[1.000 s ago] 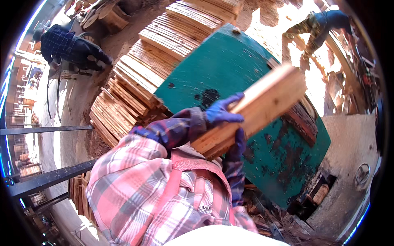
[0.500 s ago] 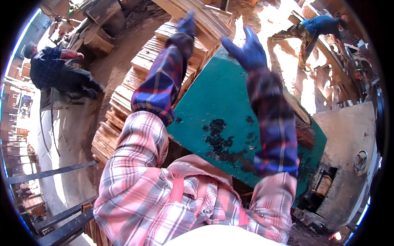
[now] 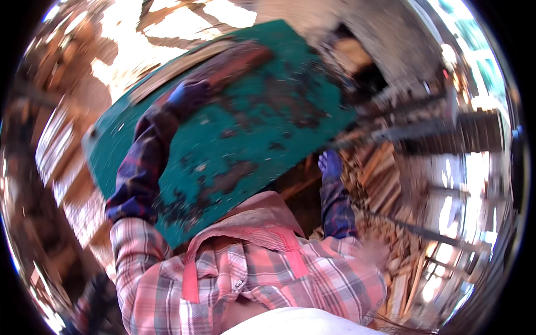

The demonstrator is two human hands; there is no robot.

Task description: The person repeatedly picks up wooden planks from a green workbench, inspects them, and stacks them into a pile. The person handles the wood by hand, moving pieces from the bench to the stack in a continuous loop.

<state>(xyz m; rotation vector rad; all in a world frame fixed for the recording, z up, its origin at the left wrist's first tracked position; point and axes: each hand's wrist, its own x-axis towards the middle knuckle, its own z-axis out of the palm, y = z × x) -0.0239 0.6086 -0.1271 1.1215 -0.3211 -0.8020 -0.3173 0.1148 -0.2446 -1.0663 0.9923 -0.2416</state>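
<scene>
The green tabletop [image 3: 245, 134], worn and stained dark in patches, lies tilted across the view in front of me. My left hand [image 3: 190, 94], in a blue-purple glove, is closed over the near end of a reddish-brown wood piece [image 3: 240, 64] on its far side. Motion blurs the fingers there. Beside that piece lies a thin pale wood strip [image 3: 181, 70] along the table's far edge. My right hand [image 3: 330, 163], gloved the same way, is past the table's near right edge, fingers apart and holding nothing.
Cut wood pieces [image 3: 382, 173] are heaped at the right, with more scraps [image 3: 399, 251] below them. A dark metal bar [image 3: 413, 125] juts out near the table's right corner. Beyond it a pale surface [image 3: 391, 39] has a dark opening holding a wood block [image 3: 353, 54].
My view has swung right, bringing the table's other end and the wood heap in. My left hand has moved from the plank stack to the reddish-brown piece; my right hand has left the tabletop.
</scene>
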